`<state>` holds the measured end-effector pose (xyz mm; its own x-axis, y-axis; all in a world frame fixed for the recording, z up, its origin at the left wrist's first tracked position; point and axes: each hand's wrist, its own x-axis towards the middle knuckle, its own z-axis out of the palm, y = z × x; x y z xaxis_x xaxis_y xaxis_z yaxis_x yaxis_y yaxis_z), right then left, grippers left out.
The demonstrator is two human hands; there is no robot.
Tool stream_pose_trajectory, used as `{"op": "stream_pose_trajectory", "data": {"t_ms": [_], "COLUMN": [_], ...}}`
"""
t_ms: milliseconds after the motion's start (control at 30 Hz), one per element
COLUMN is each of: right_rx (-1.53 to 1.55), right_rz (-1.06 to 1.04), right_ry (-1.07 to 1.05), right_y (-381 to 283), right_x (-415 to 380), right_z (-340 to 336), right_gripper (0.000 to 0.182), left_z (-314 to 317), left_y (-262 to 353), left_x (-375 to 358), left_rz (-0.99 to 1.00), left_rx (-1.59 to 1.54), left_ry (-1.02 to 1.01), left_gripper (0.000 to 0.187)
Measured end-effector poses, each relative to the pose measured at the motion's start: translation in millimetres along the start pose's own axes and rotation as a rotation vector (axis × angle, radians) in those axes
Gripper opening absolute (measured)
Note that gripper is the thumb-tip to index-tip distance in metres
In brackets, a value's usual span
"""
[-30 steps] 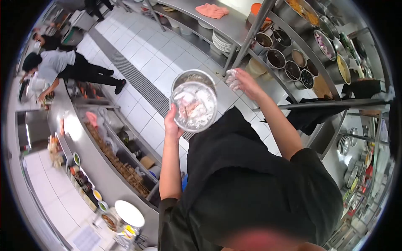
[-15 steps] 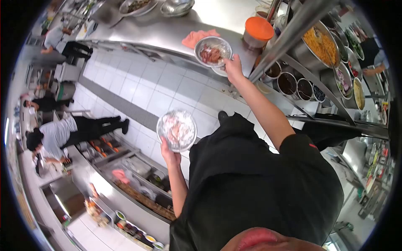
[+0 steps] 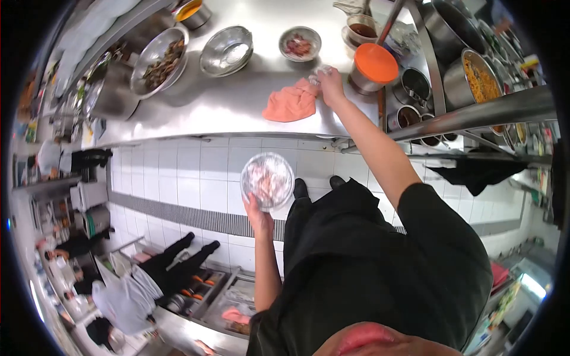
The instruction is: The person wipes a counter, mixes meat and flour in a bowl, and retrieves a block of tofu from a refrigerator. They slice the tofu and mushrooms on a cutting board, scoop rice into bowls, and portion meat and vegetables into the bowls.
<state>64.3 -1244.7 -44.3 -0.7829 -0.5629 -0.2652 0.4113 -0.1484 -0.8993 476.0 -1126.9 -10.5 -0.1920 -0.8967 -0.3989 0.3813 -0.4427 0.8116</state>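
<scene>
My left hand (image 3: 259,218) grips the rim of a round metal bowl (image 3: 267,183) over the floor; pale pieces lie inside, coated in something white. On the steel counter, the fingers of my right hand (image 3: 331,88) are closed at the corner of a salmon-pink cloth (image 3: 291,104). A whitish patch shows at those fingertips, and I cannot make out what it is. Just beyond that hand stands a small metal bowl of reddish meat strips (image 3: 298,45). To its right is a container with an orange lid (image 3: 376,62).
Along the counter (image 3: 237,101) stand an empty-looking metal bowl (image 3: 226,51) and a large bowl of dark food (image 3: 160,62). A metal rail (image 3: 475,118) crosses at right, before pots of sauce and orange food (image 3: 481,77). A co-worker (image 3: 133,296) stands at lower left.
My right hand has let go of the bowl of meat strips, which now stands on the counter, and is at the cloth. The view has turned towards the counter; my left hand still holds its bowl.
</scene>
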Motion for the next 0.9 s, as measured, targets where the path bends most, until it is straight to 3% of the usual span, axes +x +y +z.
{"op": "stream_pose_trajectory", "data": {"t_ms": [67, 200, 300, 367, 400, 467, 533, 567, 600, 633, 667, 700, 767, 900], "right_rx": [-0.122, -0.199, -0.224, -0.185, -0.189, 0.136, 0.096, 0.025, -0.037, -0.169, -0.969, -1.206, -1.191, -1.217], "right_rz": [-0.093, -0.016, 0.023, 0.246, 0.254, 0.216, 0.169, 0.105, 0.026, -0.052, -0.428, -0.547, -0.422, -0.332], "right_ry": [-0.078, -0.147, -0.007, 0.235, 0.249, 0.381, 0.526, 0.484, 0.461, 0.454, 0.469, 0.524, 0.551, 0.562], "right_y": [-2.9, -27.3, -9.3, 4.6, 22.6, 59.9, 76.4, 84.9, 107.8, 99.4, 103.7, 99.1, 84.9, 83.4], "right_x": [-39.6, -152.1, -213.2, -233.1, -236.0, -227.6, -203.3, -186.0, -165.2, -144.2, -118.1, -95.1, -59.8, -39.3], "right_z": [-24.1, -96.0, -166.8, -208.9, -238.0, -289.4, -313.1, -330.6, -363.2, -364.8, -374.2, -379.0, -386.1, -389.4], "right_gripper": [0.027, 0.017, 0.016, 0.016, 0.016, 0.019, 0.023, 0.029, 0.024, 0.03, 0.004, 0.004, 0.004, 0.005], "left_z": [29.7, 122.1, 171.5, 205.2, 221.7, 236.0, 236.9, 235.1, 234.1, 228.8, 215.1, 201.8, 200.8, 203.7], "left_y": [6.9, 5.4, -33.9, -42.1, -35.6, -41.5, -49.5, -52.5, -53.7, -57.3, -64.8, -72.0, -70.9, -80.8], "left_x": [65.6, 189.2, 287.0, 315.5, 319.2, 339.3, 356.6, 356.2, 340.3, 321.4, 310.4, 301.0, 269.4, 267.7], "left_rz": [-0.039, -0.065, 0.016, 0.055, -0.004, -0.054, -0.015, 0.02, 0.142, 0.264, 0.495, 0.724, 1.094, 1.018], "left_rx": [0.057, 0.148, 0.139, 0.153, 0.204, 0.266, 0.075, 0.173, 0.329, 0.487, 0.734, 0.989, 1.576, 1.466], "left_ry": [-0.115, -0.227, -0.291, -0.281, -0.226, -0.168, -0.303, -0.289, -0.291, -0.285, -0.451, -0.611, -0.723, -0.585], "left_gripper": [0.053, 0.046, 0.041, 0.04, 0.044, 0.049, 0.06, 0.065, 0.062, 0.059, 0.053, 0.048, 0.041, 0.035]}}
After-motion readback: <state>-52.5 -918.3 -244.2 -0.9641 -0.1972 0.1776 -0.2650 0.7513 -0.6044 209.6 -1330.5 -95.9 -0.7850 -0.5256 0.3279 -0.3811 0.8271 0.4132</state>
